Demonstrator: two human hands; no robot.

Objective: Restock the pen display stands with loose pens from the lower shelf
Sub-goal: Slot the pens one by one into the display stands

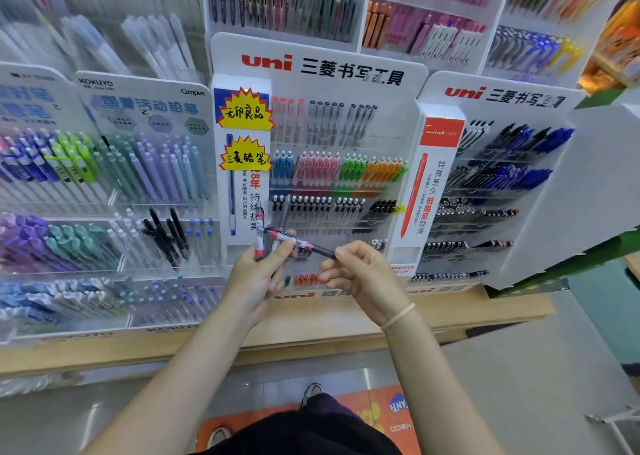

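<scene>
A person's two bare hands meet in front of a white "uni" pen display stand (318, 70) on a wooden shelf (450, 312). The left hand (258, 278) is clenched around a small bundle of pens (259, 243), at least two of them standing upright out of the top of the fist, with red-pink barrels and clear sections; the exact count inside the fist cannot be told. One further pen (299, 243), red-pink at its left end and dark toward its right end, lies nearly level between the two hands: the left thumb and forefinger pinch its left part, while the right hand (360, 274) grasps its dark right tip between thumb and curled fingers. A pale band (398, 316) circles the right wrist. Directly behind the grip, the stand's tiered clear racks hold rows of pens: red- and black-capped ones in the top row, then blue, pink, green and orange groups, then black-and-white clickers just above the hands, and a short row of orange and green caps just below them. To the right of the grip stands a second "uni" stand (502, 98) with black and blue pens in about six tiers; to the left, a Kokuyo Campus stand (142, 91) carries pastel mechanical pencils. Three display stands are clearly legible in all. Below the hands, an orange floor mat (381, 416) and one shoe (311, 392) show.
</scene>
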